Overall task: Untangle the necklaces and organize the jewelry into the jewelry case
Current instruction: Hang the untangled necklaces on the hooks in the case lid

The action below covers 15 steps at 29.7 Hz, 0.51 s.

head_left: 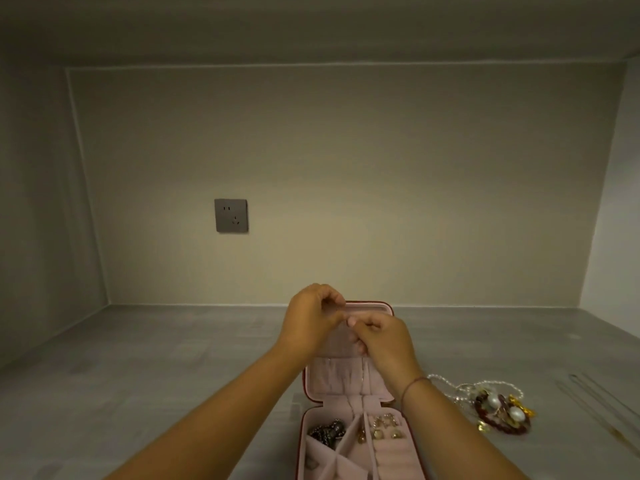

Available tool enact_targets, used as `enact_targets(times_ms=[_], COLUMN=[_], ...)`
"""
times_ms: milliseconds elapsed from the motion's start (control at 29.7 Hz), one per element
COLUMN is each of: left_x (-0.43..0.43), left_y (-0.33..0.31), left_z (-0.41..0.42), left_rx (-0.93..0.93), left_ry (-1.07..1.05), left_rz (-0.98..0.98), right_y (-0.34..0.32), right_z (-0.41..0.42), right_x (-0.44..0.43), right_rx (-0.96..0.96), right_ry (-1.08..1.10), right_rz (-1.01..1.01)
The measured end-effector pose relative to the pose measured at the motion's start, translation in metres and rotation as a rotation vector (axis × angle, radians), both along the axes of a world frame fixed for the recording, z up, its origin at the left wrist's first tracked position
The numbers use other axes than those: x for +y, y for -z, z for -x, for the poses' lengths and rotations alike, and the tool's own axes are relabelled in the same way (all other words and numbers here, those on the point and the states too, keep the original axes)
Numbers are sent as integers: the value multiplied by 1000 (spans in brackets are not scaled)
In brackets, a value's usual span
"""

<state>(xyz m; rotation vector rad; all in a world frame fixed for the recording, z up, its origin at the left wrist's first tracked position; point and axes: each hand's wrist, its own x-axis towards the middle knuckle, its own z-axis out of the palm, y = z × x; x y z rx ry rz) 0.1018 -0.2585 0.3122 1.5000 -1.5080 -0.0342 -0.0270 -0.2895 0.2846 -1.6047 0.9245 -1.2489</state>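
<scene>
My left hand (311, 317) and right hand (386, 337) are up before the raised lid, fingers curled, tips nearly meeting; I cannot tell whether they pinch anything. The jewelry case (332, 375), red outside and pink-lined, stands open at the counter's (173, 375) near edge, with a dark chain (327, 432) and earrings (382, 427) in separate compartments. The tangled pearl and red-bead necklaces (498, 407) lie just right of it.

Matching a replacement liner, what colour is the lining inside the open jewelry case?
Pale pink; the soft fabric lining shows best in the head view.
</scene>
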Motion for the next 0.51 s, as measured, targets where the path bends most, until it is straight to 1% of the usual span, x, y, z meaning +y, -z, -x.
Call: enact_targets(times_ms=[34,67,101,135,202,236,371,438,505], left_x=[-2,-5,-7,-9,-12,-12,-11,-9,-7], left_y=[6,11,17,22,29,32,38,39,39], left_z=[-3,-8,-13,-16,-20,-21,-21,-20,-18], left_rx=[-90,-138,-129,-69,166,276,572,665,669], left_ry=[-112,-202,-244,-233,-121,-72,48,108,141], left_rz=[28,43,38,12,-40,-58,-108,-123,-103], right_y=[1,1,2,2,-2,-4,-11,-9,-7], right_z=[-2,-3,-6,-8,-11,-13,-21,-26,-29], right_x=[-2,-4,-7,-9,-12,-15,-22,-23,-22], right_rx=[33,86,149,209,279,288,336,380,416], right_ry=[12,19,22,25,32,28,10,83,176], right_rz=[15,37,67,108,198,235,330,382,419])
